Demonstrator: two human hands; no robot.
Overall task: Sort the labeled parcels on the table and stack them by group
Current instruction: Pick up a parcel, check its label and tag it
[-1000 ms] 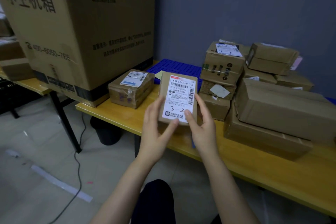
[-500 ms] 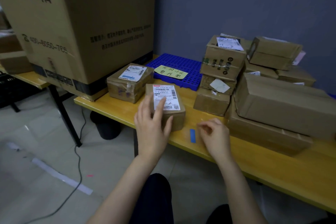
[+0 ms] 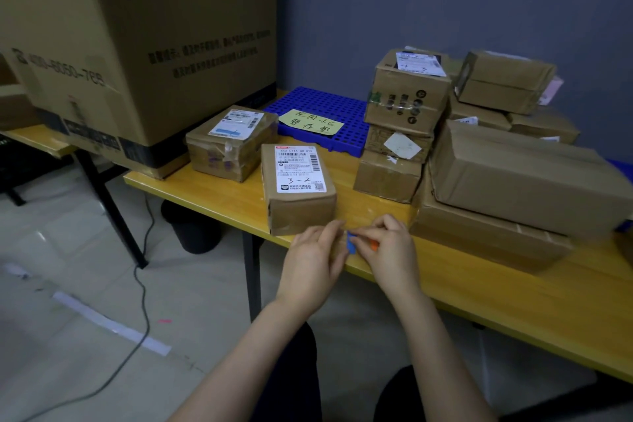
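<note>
Both hands meet low in the middle of the frame, at the near edge of the yellow table (image 3: 513,301). The left hand (image 3: 313,260) & right hand (image 3: 390,250) each have a narrow grip, fingertips pinched on 1 small blue piece (image 3: 351,245) held btw them. An orange bit (image 3: 375,245) shows by the right fingers; can't tell what it is.

Just above the hands lies the 3-2 parcel (image 3: 298,188), flat on the table, label up w/ "3-2" in pen. No hand holds it. Up & left of it sits a 2nd labeled parcel (image 3: 233,144), also label up, near but apart.

Behind them is a blue grid mat (image 3: 318,103) w/ a yellow note (image 3: 311,122) on it. Right of the mat stands a stack of 3 boxes (image 3: 404,96), label on the top 1. Far right, 2 long boxes (image 3: 513,175) lie 1 on the other, w/ more small boxes behind. A big carton (image 3: 137,44) fills the upper left. A black cable (image 3: 144,284) runs on the floor at lower left.
</note>
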